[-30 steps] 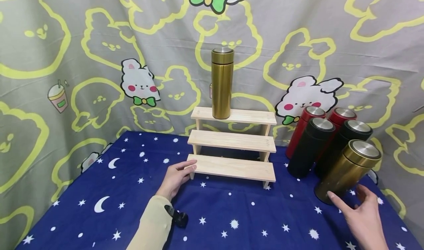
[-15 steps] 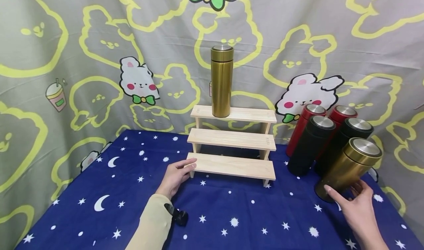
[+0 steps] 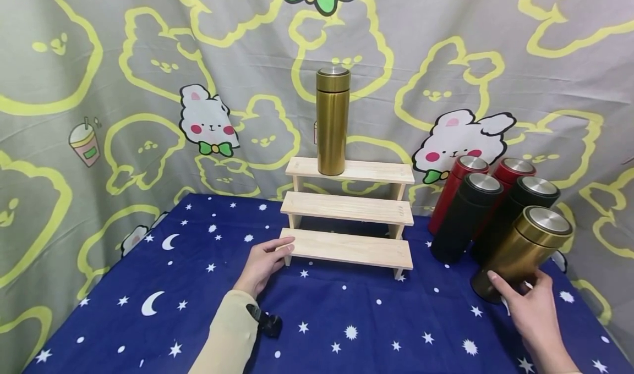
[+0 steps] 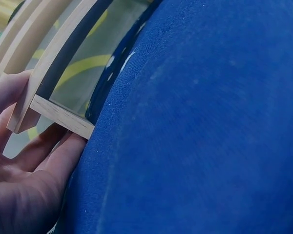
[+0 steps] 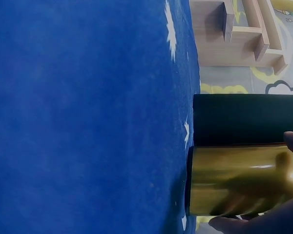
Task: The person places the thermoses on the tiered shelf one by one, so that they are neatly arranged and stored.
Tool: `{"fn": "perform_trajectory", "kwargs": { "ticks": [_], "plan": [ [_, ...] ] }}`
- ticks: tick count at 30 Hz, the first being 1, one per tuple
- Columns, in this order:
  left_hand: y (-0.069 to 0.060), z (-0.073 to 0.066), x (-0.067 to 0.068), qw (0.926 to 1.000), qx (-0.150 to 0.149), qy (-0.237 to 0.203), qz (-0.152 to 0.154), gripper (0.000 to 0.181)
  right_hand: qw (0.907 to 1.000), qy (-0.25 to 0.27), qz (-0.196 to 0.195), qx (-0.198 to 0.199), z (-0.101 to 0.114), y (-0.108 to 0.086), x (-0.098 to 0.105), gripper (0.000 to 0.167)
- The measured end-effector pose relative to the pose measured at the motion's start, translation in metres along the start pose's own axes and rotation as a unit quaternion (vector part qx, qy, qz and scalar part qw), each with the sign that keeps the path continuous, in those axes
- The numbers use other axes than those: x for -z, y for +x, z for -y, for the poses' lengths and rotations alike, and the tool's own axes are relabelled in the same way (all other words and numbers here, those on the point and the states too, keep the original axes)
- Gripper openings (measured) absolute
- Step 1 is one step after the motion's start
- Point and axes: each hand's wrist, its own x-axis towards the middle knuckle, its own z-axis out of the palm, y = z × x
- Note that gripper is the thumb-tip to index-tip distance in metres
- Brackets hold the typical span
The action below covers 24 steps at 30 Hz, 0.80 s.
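The left hand (image 3: 262,267) holds the left end of the lowest step of a three-step wooden stand (image 3: 346,247); in the left wrist view its thumb lies on the board (image 4: 51,56) and its fingers are under and beside the leg. At the right, the right hand (image 3: 534,313) has thumb and fingers around the lower part of a gold bottle (image 3: 520,256) that stands on the cloth. In the right wrist view the gold bottle (image 5: 239,180) is beside a black one (image 5: 244,119). Another gold bottle (image 3: 333,124) stands upright on the top step.
Behind the gripped bottle stand two black bottles (image 3: 463,220) and two red bottles (image 3: 448,198), close together. The table has a dark blue cloth (image 3: 198,308) with stars and moons. A patterned curtain (image 3: 148,88) hangs behind.
The right hand has moved slightly up and in against the gold bottle, its fingers closing round the lower part. The left hand stays on the stand.
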Motion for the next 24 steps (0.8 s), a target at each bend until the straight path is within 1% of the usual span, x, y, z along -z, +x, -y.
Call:
{"fn": "perform_trajectory", "kwargs": {
  "ticks": [7, 12, 15, 19, 21, 24],
  "plan": [
    [0.000, 0.000, 0.000, 1.0000, -0.001, -0.005, 0.001, 0.033, 0.9985, -0.031, -0.014, -0.042, 0.000, 0.002, 0.004, 0.035],
    [0.000, 0.000, 0.000, 1.0000, -0.001, -0.005, 0.003, 0.033, 0.9977, -0.049, -0.010, -0.047, 0.001, 0.000, 0.008, 0.036],
    [-0.001, 0.000, 0.000, 1.0000, -0.001, -0.003, 0.003, 0.033, 0.9962, -0.063, -0.006, -0.060, 0.003, -0.003, 0.011, 0.043],
    [0.000, 0.000, -0.001, 1.0000, -0.004, -0.004, 0.003, 0.033, 0.9937, -0.080, -0.006, -0.079, 0.008, -0.005, 0.014, 0.058],
    [0.000, 0.000, -0.001, 1.0000, -0.005, -0.005, 0.003, 0.033, 0.9936, -0.079, -0.006, -0.081, 0.012, -0.006, 0.015, 0.066],
    [-0.001, 0.000, 0.000, 1.0000, -0.006, -0.005, 0.002, 0.033, 0.9945, -0.072, -0.001, -0.076, 0.019, -0.008, 0.013, 0.072]
  ]
}}
